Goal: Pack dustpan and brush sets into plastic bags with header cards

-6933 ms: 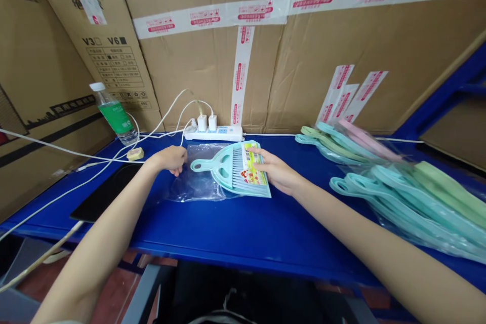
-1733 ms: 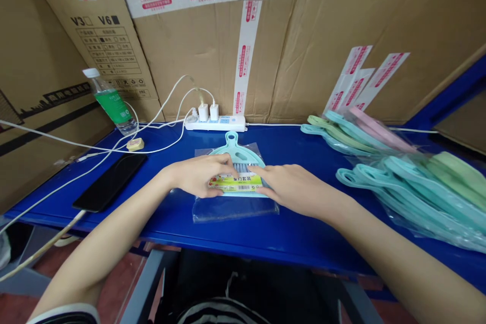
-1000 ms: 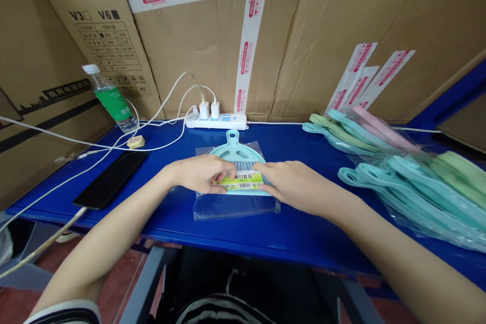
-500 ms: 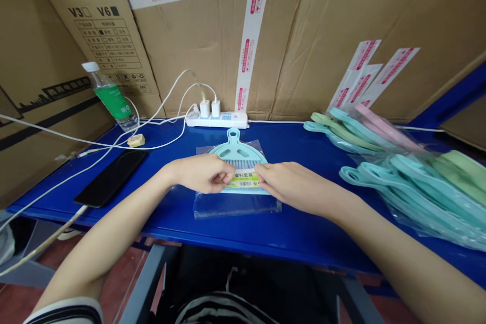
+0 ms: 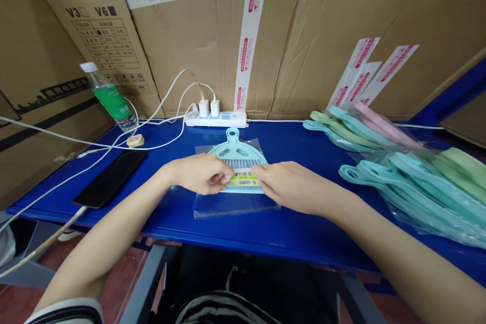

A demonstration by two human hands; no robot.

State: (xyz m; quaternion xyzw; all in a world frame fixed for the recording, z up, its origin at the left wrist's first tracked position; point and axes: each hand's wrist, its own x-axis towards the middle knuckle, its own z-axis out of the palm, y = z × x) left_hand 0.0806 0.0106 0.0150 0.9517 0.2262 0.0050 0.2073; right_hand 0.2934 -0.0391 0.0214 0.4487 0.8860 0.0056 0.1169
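Note:
A light-blue dustpan and brush set (image 5: 238, 151) lies on a clear plastic bag (image 5: 235, 206) on the blue table, its looped handle pointing away from me. Across its bristles runs a yellow-green and white label (image 5: 245, 177). My left hand (image 5: 203, 174) has its fingers curled and pinches the label's left end. At the right end, my right hand (image 5: 283, 182) pinches the label between thumb and fingers. Both hands rest over the lower part of the set and hide its sides.
Bagged dustpan sets (image 5: 425, 192) in blue, green and pink are piled at the right. A power strip (image 5: 216, 120) with white cables, a bottle (image 5: 114, 104), a small yellowish block (image 5: 135, 140) and a black phone (image 5: 110, 178) occupy the back and left. Cardboard (image 5: 205, 35) stands behind.

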